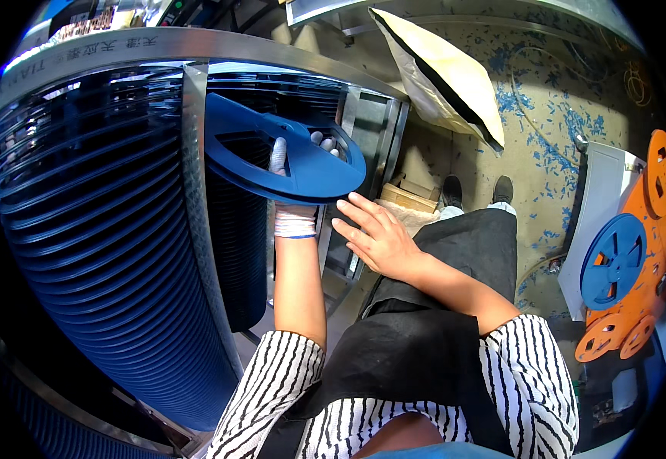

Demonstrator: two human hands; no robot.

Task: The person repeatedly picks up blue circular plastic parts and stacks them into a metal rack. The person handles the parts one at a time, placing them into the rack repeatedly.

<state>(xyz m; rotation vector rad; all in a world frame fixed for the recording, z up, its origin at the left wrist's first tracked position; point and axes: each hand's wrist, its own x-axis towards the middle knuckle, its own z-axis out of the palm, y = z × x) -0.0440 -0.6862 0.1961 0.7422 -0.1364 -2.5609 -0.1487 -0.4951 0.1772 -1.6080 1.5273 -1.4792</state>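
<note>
A blue plastic reel (314, 172) with wide cut-out openings is tilted in front of the rack's upper right section. My left hand (294, 214), in a white glove, grips it from below, with the thumb and fingertips showing through the openings. My right hand (380, 239) is bare, its fingers stretched out just below the reel's near right rim. Whether those fingertips touch the rim I cannot tell. Behind the held reel, more blue reels (233, 260) are stacked in the same section, partly hidden by it.
A metal rack frame (195, 153) holds a long row of blue reels (96, 252) at left. To the right stands an orange machine (630, 298) with a blue reel (613, 260) mounted. A cream sack (455, 69), wooden pieces (409, 197) and blue scraps (558, 130) lie ahead.
</note>
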